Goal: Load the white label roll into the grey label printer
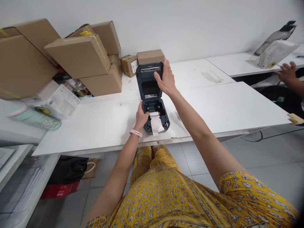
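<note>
A dark label printer point(167, 122) sits near the front edge of the white table, its lid point(140, 80) raised upright. Inside the base lies a white paper roll point(155, 118), with a strip hanging out over the front. My right hand point(167, 79) grips the lid's right side, thumb on its inner face and fingers behind the edge. My left hand point(142, 117), below a pink wristband, holds the left side of the printer base, with the thumb reaching in near the roll.
Cardboard boxes point(78, 57) are stacked along the wall at the left. A mint bottle point(35, 117) and a white carton point(61, 101) stand at the table's left end. At the far right, another person's hand point(287, 72) is near a white pouch point(275, 53).
</note>
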The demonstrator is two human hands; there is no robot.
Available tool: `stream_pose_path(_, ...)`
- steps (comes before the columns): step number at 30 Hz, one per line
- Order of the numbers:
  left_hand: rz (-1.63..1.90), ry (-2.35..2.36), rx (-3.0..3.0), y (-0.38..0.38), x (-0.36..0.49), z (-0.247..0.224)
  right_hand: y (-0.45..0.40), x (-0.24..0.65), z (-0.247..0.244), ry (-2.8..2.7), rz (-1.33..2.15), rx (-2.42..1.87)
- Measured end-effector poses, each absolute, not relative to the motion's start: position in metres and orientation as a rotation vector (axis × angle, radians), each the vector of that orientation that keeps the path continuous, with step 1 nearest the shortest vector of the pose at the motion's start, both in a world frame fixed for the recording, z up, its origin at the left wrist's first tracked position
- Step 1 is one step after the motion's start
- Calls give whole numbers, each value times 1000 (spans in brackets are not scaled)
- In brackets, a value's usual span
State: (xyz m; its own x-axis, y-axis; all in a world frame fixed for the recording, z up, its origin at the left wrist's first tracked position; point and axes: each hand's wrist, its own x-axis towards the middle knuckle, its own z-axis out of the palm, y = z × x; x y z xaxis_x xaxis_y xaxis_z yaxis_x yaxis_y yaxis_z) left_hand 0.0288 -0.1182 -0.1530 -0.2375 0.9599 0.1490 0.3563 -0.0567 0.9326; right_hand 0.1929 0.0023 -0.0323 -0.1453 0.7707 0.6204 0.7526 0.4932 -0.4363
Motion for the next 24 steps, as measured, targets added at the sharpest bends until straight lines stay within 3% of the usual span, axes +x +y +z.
stream_pose_path(5,1327,1653,1447,-119,30,-147,-41,193,-46,-2016,-73,-1126)
stream_pose_path(14,1332,1639,1424,-119,29,-154,-62,181,-78,-3044,161,-1128)
stream_pose_path(24,1353,1587,1448,-115,22,-164,-49,176,-82,-3219,319,-1021)
